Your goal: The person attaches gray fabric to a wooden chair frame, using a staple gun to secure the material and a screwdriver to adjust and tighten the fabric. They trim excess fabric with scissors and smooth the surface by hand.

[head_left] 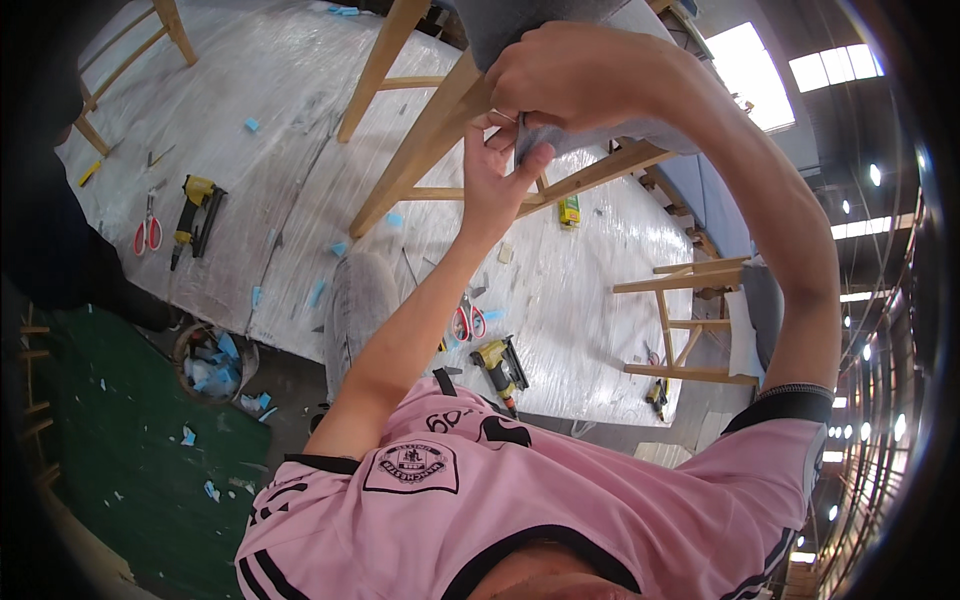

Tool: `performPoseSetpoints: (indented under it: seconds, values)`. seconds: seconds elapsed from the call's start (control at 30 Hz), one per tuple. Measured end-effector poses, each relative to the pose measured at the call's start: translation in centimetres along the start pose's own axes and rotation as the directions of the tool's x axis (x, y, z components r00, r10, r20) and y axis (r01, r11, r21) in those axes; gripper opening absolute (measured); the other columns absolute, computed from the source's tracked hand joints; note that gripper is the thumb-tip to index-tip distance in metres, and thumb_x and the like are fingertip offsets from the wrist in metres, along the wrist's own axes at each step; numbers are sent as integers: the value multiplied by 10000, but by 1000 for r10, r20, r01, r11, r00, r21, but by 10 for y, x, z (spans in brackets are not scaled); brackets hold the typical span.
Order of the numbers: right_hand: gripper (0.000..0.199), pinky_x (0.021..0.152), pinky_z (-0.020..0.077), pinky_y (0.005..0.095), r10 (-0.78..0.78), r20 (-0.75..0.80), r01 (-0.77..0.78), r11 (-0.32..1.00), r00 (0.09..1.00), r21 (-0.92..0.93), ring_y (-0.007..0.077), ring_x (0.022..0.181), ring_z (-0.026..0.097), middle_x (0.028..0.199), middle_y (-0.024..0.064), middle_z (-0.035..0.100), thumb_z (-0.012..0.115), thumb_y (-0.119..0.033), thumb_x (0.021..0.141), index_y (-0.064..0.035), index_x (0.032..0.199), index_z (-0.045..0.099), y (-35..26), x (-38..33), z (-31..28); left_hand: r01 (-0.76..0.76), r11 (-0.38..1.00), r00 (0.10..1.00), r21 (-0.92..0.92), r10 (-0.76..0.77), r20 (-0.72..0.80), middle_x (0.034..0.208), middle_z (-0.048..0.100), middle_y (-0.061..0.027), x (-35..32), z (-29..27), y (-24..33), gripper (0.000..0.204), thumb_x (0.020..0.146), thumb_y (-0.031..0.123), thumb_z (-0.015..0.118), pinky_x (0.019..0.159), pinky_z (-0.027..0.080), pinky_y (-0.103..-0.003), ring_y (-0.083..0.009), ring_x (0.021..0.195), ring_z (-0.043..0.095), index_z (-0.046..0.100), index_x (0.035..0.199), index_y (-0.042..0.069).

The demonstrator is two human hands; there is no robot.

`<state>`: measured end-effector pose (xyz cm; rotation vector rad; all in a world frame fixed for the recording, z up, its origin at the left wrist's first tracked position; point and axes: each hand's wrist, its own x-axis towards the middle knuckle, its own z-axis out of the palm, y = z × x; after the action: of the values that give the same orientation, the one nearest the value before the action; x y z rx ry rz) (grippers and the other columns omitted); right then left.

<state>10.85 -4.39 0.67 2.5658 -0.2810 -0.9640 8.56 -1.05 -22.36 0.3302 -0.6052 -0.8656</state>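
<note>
A wooden chair (440,140) with grey upholstery (500,25) stands tilted on the table in front of me. A loose edge of grey fabric (560,138) hangs by the frame. My left hand (492,175) comes up from below and pinches this fabric between thumb and fingers. Just above it, my right hand (560,75) is closed with curled fingers against the same fabric, its arm bent round from the right. The right fingertips are partly hidden, and a thin pale line shows between the two hands.
On the plastic-covered table (290,110) lie two staple guns (198,215), red-handled scissors (147,232), a small green-yellow box (569,212) and blue scraps. Another chair (690,320) is at right. A bin of scraps (212,365) stands by the left edge, near a person's dark-clothed leg (120,285).
</note>
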Motion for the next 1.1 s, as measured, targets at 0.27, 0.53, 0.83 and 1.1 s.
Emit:
performPoseSetpoints:
  seconds: [0.27, 0.53, 0.83, 1.1]
  values:
    - [115, 729, 561, 430, -153, -519, 146, 988, 841, -54, 334, 832, 723, 787, 121, 708, 698, 19, 806, -34, 907, 707, -9, -2, -1, 74, 997, 997, 37, -74, 10, 803, 654, 38, -6, 13, -3, 365, 985, 334, 749, 677, 431, -259, -42, 771, 536, 708, 901, -19]
    - [100, 694, 582, 387, -194, 11, 193, 970, 981, -146, 269, 819, 735, 844, 91, 719, 682, -101, 857, -3, 852, 705, 5, -43, -17, 131, 985, 991, -116, -131, 14, 787, 598, 79, -25, 14, -8, 385, 1037, 358, 672, 636, 365, -241, -24, 749, 440, 699, 862, 15]
    - [182, 702, 532, 432, 30, 147, -30, 1000, 989, -5, 308, 803, 697, 797, 100, 685, 745, -91, 848, -53, 1007, 665, -5, -29, -2, -101, 958, 987, 267, 130, -90, 878, 758, -77, -9, 6, 30, 300, 942, 275, 779, 697, 515, -316, -148, 763, 679, 767, 1043, -7]
    - [248, 737, 495, 453, -36, -135, 47, 996, 990, 78, 315, 808, 687, 751, 77, 663, 765, -68, 812, -100, 1010, 619, 7, -34, 19, -415, 594, 908, 689, 228, 351, 1034, 753, -98, 13, -14, 67, 359, 912, 324, 788, 757, 537, -370, -252, 884, 706, 716, 1120, 41]
